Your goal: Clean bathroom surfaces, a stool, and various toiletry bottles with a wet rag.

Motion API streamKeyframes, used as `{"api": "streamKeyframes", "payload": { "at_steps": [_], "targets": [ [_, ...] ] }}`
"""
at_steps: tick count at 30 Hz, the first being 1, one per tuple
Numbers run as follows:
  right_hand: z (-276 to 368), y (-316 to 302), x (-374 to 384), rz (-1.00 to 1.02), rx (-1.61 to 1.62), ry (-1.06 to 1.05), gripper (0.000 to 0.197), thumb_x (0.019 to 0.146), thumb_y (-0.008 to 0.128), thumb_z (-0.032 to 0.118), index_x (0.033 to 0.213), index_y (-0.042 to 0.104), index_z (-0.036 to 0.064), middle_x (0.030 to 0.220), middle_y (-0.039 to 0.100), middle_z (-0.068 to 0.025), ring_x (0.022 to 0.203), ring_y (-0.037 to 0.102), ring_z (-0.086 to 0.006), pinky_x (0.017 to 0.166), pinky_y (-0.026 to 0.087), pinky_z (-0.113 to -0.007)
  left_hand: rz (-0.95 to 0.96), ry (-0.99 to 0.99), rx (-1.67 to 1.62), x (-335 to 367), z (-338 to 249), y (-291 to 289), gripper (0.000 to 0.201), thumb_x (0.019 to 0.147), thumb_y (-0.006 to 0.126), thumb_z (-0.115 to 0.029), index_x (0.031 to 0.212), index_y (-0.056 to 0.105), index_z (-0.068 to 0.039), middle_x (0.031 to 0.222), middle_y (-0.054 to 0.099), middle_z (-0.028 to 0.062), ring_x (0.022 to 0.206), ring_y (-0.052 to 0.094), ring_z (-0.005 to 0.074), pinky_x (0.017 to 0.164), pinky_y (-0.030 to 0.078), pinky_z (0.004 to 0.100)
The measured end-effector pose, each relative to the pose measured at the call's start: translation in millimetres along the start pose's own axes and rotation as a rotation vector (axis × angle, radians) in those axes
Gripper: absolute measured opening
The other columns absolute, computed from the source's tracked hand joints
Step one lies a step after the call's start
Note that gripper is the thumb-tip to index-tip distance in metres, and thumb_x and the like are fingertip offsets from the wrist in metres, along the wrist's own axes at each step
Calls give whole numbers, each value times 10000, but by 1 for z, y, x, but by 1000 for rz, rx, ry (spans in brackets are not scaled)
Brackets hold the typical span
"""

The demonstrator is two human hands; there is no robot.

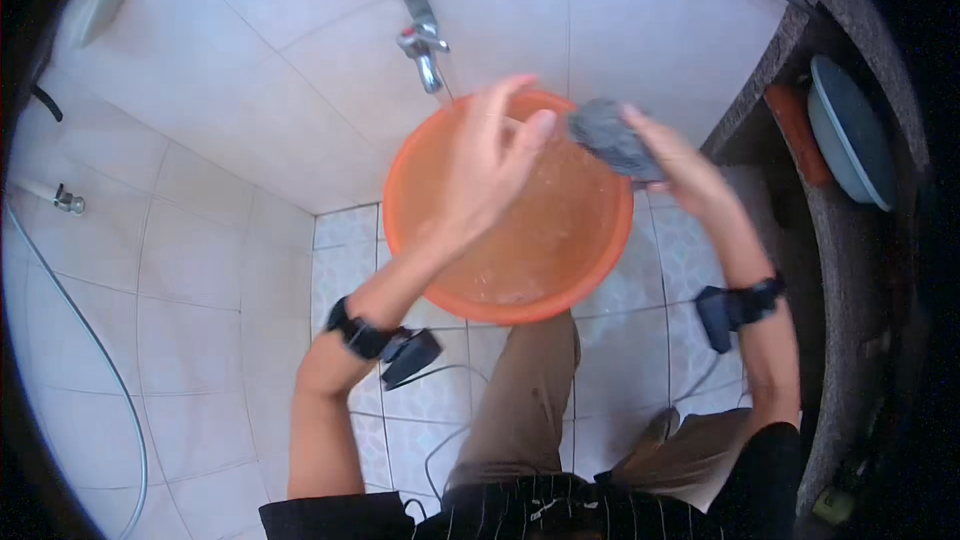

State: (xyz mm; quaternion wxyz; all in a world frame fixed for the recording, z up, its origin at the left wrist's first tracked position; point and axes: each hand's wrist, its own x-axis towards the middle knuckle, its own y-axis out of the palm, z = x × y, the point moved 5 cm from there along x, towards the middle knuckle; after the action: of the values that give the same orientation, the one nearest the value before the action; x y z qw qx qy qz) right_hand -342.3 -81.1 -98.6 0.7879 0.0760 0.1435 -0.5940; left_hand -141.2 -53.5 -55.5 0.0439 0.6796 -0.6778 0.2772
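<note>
An orange plastic basin (440, 275) with a little water stands on the tiled floor below a metal tap (424, 48). My left hand (490, 160) hovers over the basin with its fingers spread and nothing in it. Over the basin's right rim, my right hand (678, 168) grips a wet grey cloth (612, 138), bunched into a lump. The left fingertips are close to the cloth. Each wrist wears a black strap with a small dark device.
White tiled walls rise at left and behind. A hose (95, 340) runs down the left wall. To the right, a stone counter (790, 25) shelters a grey-blue basin (850, 130) and an orange object (797, 130). My bent knee (540, 380) is just under the basin.
</note>
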Motion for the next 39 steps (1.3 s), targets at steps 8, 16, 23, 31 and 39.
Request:
{"api": "streamKeyframes", "payload": {
  "at_steps": [8, 16, 23, 31, 39],
  "targets": [
    [-1, -207, -40, -338, -1261, -213, 291, 789, 622, 226, 909, 515, -17, 813, 573, -164, 763, 546, -336, 704, 428, -384, -287, 670, 1098, 114, -46, -159, 682, 786, 629, -294, 1352, 310, -85, 1394, 253, 161, 1288, 237, 297, 1018, 213, 483],
    [-10, -246, -85, -530, -900, -93, 283, 766, 663, 217, 899, 520, 11, 850, 544, -97, 787, 505, -192, 732, 406, -307, -125, 428, 1417, 178, -20, -183, 1372, 401, 825, -472, 1417, 13, -36, 1443, -62, 278, 1322, -84, 468, 987, 38, 682],
    [213, -16, -12, -718, -1012, -1504, 427, 677, 675, 25, 1086, 555, 52, 1047, 540, -114, 996, 518, -282, 879, 413, -327, -150, 333, 1452, 175, -12, -182, 1445, 332, 856, -430, 1414, -16, -35, 1441, -99, 273, 1316, -99, 475, 978, 23, 692],
    [187, 130, 117, -648, -1239, -1861, 478, 690, 549, 39, 1156, 531, 143, 1173, 482, -86, 1025, 482, -235, 877, 404, -365, -87, 126, 1465, 184, -17, -168, 1359, 456, 827, -452, 1421, -56, -86, 1448, -173, 218, 1314, -186, 432, 986, -30, 675],
    [181, 47, 100, -767, -1384, -1771, 330, 771, 521, 156, 1100, 536, 180, 1116, 516, -36, 980, 504, -178, 844, 366, -370, -255, 522, 1402, 175, -4, -190, 1435, 332, 851, -412, 1431, -22, -113, 1474, -116, 180, 1344, -136, 390, 1012, -2, 630]
  ]
}}
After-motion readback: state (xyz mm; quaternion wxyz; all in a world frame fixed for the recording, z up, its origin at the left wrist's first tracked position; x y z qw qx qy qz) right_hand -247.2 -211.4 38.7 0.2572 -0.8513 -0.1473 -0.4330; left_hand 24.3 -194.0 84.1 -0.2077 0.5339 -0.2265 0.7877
